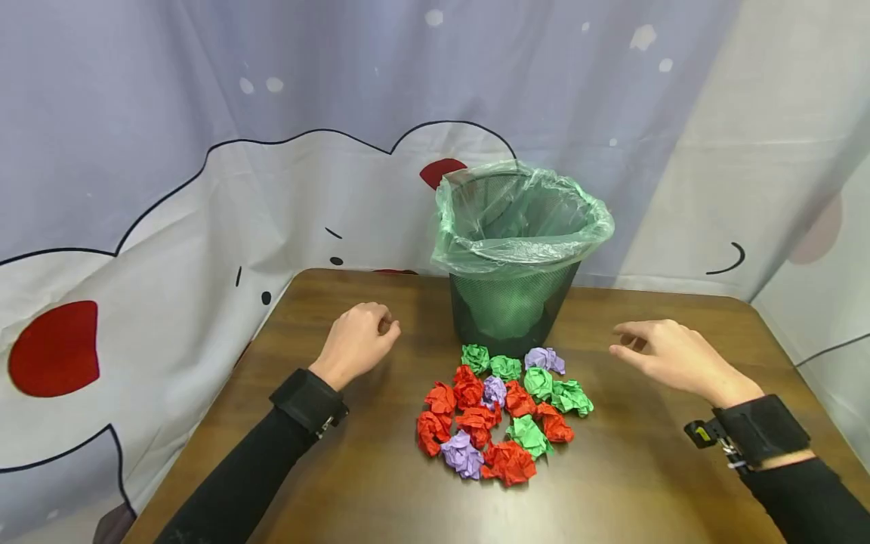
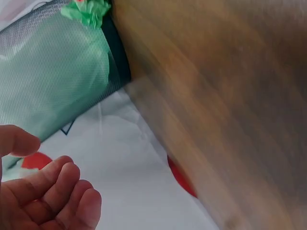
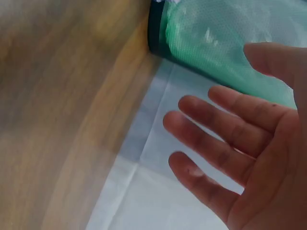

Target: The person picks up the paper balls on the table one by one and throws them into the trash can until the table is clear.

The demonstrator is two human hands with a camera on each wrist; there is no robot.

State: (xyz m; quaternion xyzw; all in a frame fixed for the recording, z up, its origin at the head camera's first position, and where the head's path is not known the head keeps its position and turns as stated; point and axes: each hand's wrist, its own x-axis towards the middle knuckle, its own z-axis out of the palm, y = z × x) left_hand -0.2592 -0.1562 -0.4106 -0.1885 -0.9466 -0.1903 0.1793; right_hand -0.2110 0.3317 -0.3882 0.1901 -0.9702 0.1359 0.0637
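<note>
Several crumpled paper balls, such as a red paper ball point(image 1: 510, 463), a green paper ball point(image 1: 529, 437) and a purple paper ball point(image 1: 462, 455), lie loosely grouped mid-table. Right behind them stands a black mesh wastebasket point(image 1: 469, 317) lined with a green plastic bag point(image 1: 523, 253) folded over its rim. To the left of the group, my left hand point(image 1: 359, 340) hovers with loosely curled fingers and holds nothing. My right hand point(image 1: 669, 357) is raised on the other side; the right wrist view shows its fingers point(image 3: 216, 129) spread and its palm bare. Neither hand touches the paper.
The wooden table point(image 1: 326, 491) has rounded back corners. A patterned curtain point(image 1: 204, 219) hangs behind it and along its left side. A thin dark cable point(image 1: 832, 347) crosses the fabric at the right. Black straps with small cameras sit on both wrists.
</note>
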